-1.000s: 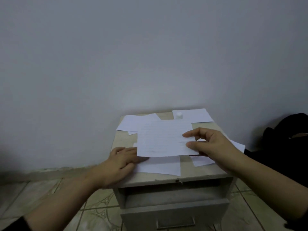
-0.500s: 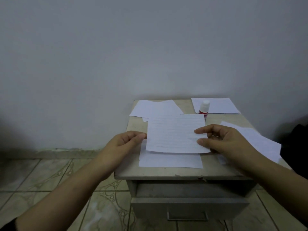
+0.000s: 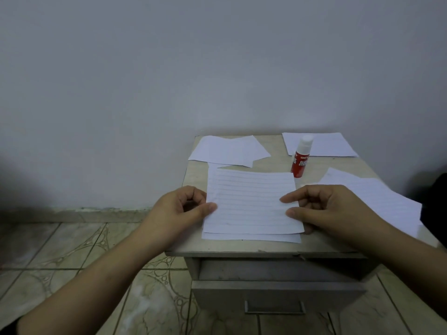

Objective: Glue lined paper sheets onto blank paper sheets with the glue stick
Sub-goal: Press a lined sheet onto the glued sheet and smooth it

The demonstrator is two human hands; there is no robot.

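Note:
A lined paper sheet [image 3: 251, 201] lies over a blank sheet [image 3: 251, 236] near the front of a small wooden cabinet top [image 3: 273, 165]. My left hand [image 3: 180, 210] pinches the lined sheet's left edge with thumb on top. My right hand [image 3: 329, 209] pinches its right edge between thumb and forefinger. The blank sheet shows only as a strip along the front and left. A red glue stick [image 3: 301, 157] with a white cap stands upright behind the sheets, to the right.
More white sheets lie at the back left [image 3: 229, 151], back right [image 3: 331, 145] and right side [image 3: 377, 197] of the top. A drawer [image 3: 275, 296] below stands slightly pulled out. A grey wall rises behind; tiled floor [image 3: 72, 252] spreads to the left.
The lined sheet has come down closer onto the blank sheet. My left hand moved from beside the sheet to pinching its left edge. The view shifted left and down.

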